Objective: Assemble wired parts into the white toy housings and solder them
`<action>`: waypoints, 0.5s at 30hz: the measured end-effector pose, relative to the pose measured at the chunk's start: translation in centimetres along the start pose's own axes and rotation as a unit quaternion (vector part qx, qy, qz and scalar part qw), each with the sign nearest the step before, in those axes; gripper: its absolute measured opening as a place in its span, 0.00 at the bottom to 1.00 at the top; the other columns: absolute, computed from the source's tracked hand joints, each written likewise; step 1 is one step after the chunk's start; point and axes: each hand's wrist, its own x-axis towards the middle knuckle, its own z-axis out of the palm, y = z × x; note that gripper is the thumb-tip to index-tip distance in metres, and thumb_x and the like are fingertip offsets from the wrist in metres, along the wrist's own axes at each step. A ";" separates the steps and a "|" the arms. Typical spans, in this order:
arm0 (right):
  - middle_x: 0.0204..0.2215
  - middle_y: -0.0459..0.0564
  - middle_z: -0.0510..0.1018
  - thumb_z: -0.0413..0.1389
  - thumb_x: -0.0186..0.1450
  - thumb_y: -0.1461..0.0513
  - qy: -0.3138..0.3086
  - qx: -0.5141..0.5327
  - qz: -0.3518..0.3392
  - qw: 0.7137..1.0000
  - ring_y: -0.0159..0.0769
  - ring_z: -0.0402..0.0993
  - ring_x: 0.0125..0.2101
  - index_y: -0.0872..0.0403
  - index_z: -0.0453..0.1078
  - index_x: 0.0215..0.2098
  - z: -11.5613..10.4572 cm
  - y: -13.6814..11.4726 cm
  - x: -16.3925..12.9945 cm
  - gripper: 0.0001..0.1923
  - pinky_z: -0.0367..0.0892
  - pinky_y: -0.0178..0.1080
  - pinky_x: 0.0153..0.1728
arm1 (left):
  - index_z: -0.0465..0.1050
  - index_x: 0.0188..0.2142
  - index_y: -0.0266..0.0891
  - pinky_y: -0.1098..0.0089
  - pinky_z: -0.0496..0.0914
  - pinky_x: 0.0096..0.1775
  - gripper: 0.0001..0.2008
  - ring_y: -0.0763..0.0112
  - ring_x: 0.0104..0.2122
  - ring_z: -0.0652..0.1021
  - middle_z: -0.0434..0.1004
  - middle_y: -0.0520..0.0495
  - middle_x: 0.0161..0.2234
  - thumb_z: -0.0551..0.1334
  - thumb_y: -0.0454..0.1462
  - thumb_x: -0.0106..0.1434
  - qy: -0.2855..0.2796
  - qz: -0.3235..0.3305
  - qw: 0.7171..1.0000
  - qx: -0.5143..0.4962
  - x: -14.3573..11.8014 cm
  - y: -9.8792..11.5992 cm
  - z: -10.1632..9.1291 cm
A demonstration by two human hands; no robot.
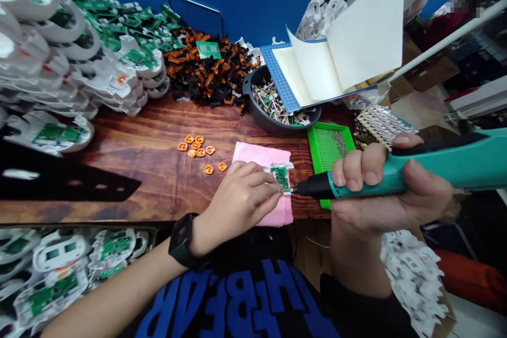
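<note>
Left hand [241,195] fingers together, pinning white part [282,175], mostly hidden; right hand [390,185] clamped on teal screwdriver [396,169], cut off 3 o'clock. Shirt lettering [245,296] upside-down, unreadable.

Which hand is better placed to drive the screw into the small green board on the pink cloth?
The right hand, probably. It grips the teal electric screwdriver, whose tip already meets the green circuit board. The left hand is busy pinning that board on the pink cloth.
</note>
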 end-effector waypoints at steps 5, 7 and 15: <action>0.13 0.36 0.61 0.56 0.53 0.60 0.022 0.006 -0.006 1.000 0.28 0.54 0.11 0.49 0.65 0.32 -0.4 -0.4 -0.1 0.08 0.55 0.35 0.13 | 0.79 0.38 0.41 0.63 0.62 0.38 0.07 0.68 0.35 0.73 0.82 0.50 0.36 0.60 0.36 0.66 0.053 0.014 0.998 -0.045 -0.6 -0.3 0.2; 0.13 0.36 0.60 0.56 0.53 0.60 0.029 0.004 -0.018 0.999 0.27 0.55 0.12 0.49 0.65 0.33 -0.7 -0.7 0.0 0.08 0.56 0.34 0.14 | 0.78 0.38 0.41 0.64 0.63 0.38 0.06 0.68 0.35 0.73 0.82 0.50 0.36 0.62 0.35 0.65 0.068 0.019 0.996 -0.056 -0.6 -0.3 0.2; 0.12 0.37 0.61 0.54 0.52 0.59 0.076 -0.008 -0.067 0.995 0.29 0.52 0.12 0.50 0.67 0.32 -2.8 -0.8 1.3 0.09 0.55 0.34 0.14 | 0.78 0.39 0.41 0.64 0.67 0.39 0.06 0.68 0.35 0.75 0.82 0.49 0.36 0.62 0.32 0.63 0.088 0.023 0.993 -0.075 -1.3 -0.5 -0.6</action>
